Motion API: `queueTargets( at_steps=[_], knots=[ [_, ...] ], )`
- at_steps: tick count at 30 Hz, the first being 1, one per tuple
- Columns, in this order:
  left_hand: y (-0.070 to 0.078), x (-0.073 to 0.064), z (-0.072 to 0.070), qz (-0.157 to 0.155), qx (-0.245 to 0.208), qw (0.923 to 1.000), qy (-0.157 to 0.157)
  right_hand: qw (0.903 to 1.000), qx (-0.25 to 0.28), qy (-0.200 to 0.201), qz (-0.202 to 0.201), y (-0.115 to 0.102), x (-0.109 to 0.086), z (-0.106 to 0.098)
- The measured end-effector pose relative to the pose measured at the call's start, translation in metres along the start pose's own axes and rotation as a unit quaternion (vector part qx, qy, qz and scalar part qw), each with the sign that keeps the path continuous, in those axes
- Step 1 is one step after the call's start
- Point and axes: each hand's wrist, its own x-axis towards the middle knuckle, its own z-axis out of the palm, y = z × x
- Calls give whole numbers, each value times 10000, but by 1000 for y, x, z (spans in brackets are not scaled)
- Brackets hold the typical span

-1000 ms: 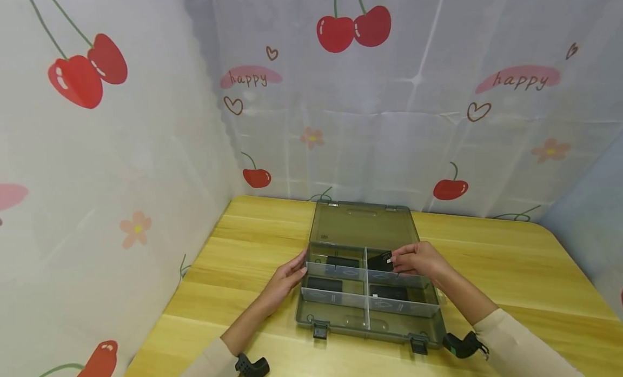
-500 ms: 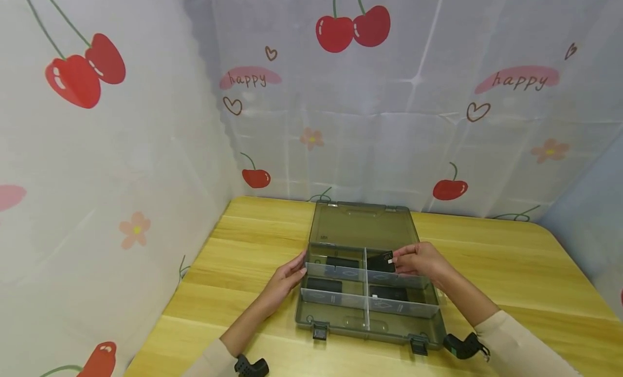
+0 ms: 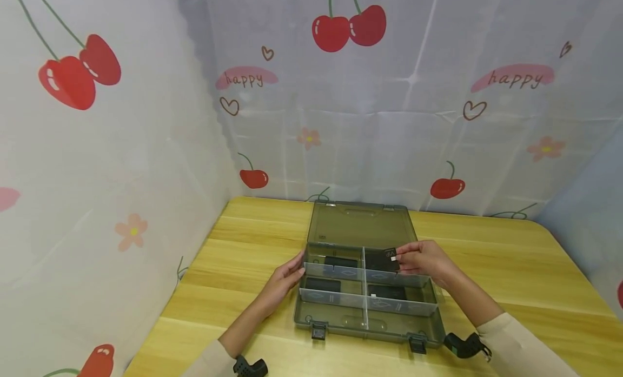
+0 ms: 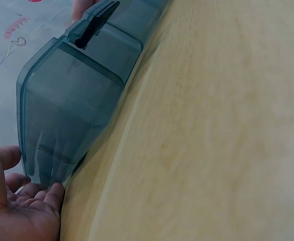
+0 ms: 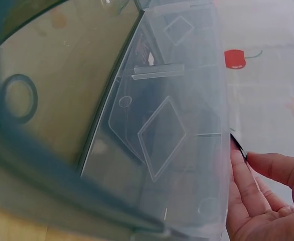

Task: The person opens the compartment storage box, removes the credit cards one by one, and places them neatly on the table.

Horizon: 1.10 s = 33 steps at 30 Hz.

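Note:
A smoky, see-through plastic storage box (image 3: 333,327) lies open on the table, its lid (image 3: 362,225) folded back. My right hand (image 3: 428,260) pinches a black card (image 3: 382,260) marked "VIP" over the back right compartment. In the right wrist view, that card (image 5: 239,147) shows edge-on between thumb and fingers, beyond a clear divider (image 5: 179,120). My left hand (image 3: 284,280) holds the box's left side. The left wrist view shows thumb and curled fingers of the left hand (image 4: 29,213) at the box's corner. Other dark cards lie in the back left (image 3: 340,262) and both middle compartments.
Clear dividers (image 3: 336,298) split the box into several compartments. Two latches (image 3: 318,330) hang at its front edge. The wood-grain table (image 3: 258,231) is enclosed by cherry-print curtains (image 3: 370,139) behind and at the sides. Black cameras (image 3: 464,345) sit at the wrists.
My right hand has shifted the black card slightly to the right and levelled it, so more of its face and lettering shows. My left hand stays at the box's side.

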Motion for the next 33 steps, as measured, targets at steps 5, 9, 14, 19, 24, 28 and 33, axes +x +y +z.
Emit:
queueTargets(
  at_steps=[5, 9, 14, 19, 24, 28, 33],
  knots=[
    [0, 1, -1, 7, 15, 10000, -8, 10000, 14, 36, -52, -3, -3, -3],
    [0, 0, -1, -6, 48, 10000, 42, 9999, 6, 82, -86, -6, -5, -5],
    [0, -2, -2, -30, 62, 10000, 69, 9996, -52, 226, -144, -10, -8, -10],
    [0, -1, -2, -10, 79, 10000, 26, 9994, -51, 264, -227, -13, -12, -16],
    [0, 0, -1, -38, 67, 10000, 43, 9990, 70, 265, -363, -15, -16, -20],
    [1, 0, -1, -55, 69, 10000, 34, 9987, 134, 295, -392, -14, -20, -22],
    [1, -1, -1, -73, 112, 9999, 58, 9983, 213, 350, -418, -12, -24, -24]
  ],
)
